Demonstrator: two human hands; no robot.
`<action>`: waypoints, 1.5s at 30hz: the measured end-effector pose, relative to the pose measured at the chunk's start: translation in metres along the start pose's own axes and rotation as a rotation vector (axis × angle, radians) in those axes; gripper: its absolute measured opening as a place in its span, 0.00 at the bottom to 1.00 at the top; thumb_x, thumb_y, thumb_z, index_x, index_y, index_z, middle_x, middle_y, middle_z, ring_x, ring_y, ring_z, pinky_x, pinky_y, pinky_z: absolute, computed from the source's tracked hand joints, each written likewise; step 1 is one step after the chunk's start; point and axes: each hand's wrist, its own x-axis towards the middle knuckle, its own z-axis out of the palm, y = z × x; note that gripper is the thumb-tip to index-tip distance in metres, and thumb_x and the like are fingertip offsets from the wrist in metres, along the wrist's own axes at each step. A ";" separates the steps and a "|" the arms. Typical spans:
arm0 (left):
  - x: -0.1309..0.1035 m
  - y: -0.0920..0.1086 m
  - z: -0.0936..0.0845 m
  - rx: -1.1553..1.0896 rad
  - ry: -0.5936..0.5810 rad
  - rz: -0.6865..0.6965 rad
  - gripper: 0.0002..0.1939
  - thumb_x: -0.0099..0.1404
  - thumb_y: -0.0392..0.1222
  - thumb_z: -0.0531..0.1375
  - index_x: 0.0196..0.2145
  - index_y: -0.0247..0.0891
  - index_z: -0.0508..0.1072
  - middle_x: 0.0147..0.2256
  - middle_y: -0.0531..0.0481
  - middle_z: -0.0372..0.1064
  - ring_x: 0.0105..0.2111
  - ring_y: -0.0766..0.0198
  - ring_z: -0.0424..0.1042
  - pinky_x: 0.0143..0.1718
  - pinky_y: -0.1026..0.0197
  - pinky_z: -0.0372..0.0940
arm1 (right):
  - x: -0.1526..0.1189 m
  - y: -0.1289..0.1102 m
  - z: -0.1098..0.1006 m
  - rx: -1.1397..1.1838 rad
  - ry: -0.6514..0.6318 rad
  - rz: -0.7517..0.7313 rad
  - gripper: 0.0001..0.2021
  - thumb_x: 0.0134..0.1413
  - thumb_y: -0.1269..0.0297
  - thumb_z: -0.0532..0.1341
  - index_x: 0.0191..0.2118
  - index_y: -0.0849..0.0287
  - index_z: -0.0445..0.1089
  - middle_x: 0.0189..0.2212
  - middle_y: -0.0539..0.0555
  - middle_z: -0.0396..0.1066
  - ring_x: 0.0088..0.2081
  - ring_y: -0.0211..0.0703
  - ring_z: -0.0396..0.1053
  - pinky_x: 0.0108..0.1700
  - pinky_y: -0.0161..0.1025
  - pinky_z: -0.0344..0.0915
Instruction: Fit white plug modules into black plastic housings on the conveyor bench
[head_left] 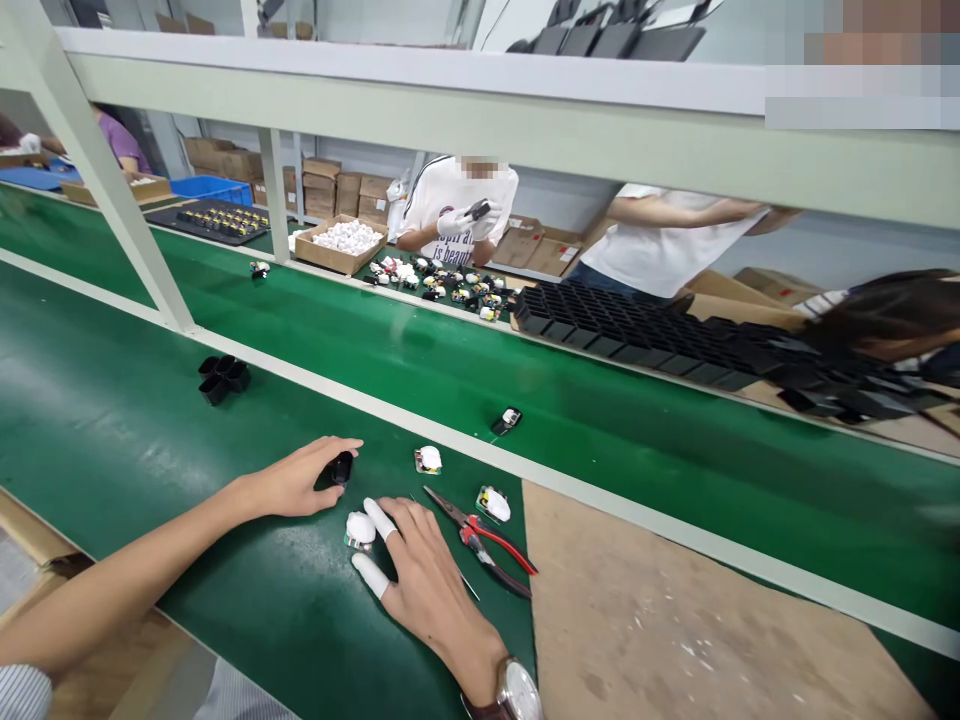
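My left hand (296,480) curls around a small black plastic housing (342,467) resting on the green bench. Close by on the right, my right hand (424,560) has its thumb and index finger spread, both in white finger cots. Between those fingertips lies a small circuit board with a white domed top (361,530); whether they touch it I cannot tell. Another such circuit board (428,460) lies beyond my right hand, and a third board (493,504) is farther right. Long-nose pliers (480,540) with red and black handles lie beside that hand, with a thin rod partly hidden.
Several black housings (223,378) stand at the left. A green conveyor belt (420,345) carries a filled housing (507,420). A brown board (675,610) covers the bench at right. Opposite, a co-worker (457,215) sits behind loose circuit boards and stacked black housings (630,335). A metal frame crosses above.
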 end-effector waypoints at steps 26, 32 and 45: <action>-0.017 0.002 0.015 -0.107 -0.016 -0.007 0.39 0.71 0.38 0.63 0.73 0.49 0.52 0.62 0.43 0.67 0.62 0.52 0.70 0.66 0.48 0.67 | -0.020 -0.001 0.011 0.109 0.036 0.158 0.23 0.73 0.67 0.57 0.69 0.57 0.58 0.56 0.62 0.74 0.55 0.57 0.74 0.57 0.60 0.74; -0.017 0.000 0.019 -0.080 0.010 -0.016 0.42 0.70 0.42 0.67 0.73 0.50 0.51 0.61 0.42 0.67 0.61 0.50 0.70 0.64 0.45 0.68 | -0.010 -0.007 -0.004 0.235 0.209 0.181 0.24 0.68 0.73 0.59 0.66 0.54 0.61 0.51 0.61 0.72 0.49 0.51 0.74 0.51 0.52 0.76; -0.019 0.011 0.036 -0.023 0.042 0.127 0.39 0.76 0.41 0.61 0.75 0.54 0.45 0.64 0.45 0.70 0.64 0.53 0.69 0.67 0.43 0.63 | -0.012 -0.008 -0.013 0.213 0.336 0.113 0.34 0.67 0.76 0.62 0.73 0.56 0.53 0.53 0.63 0.72 0.51 0.53 0.72 0.52 0.52 0.75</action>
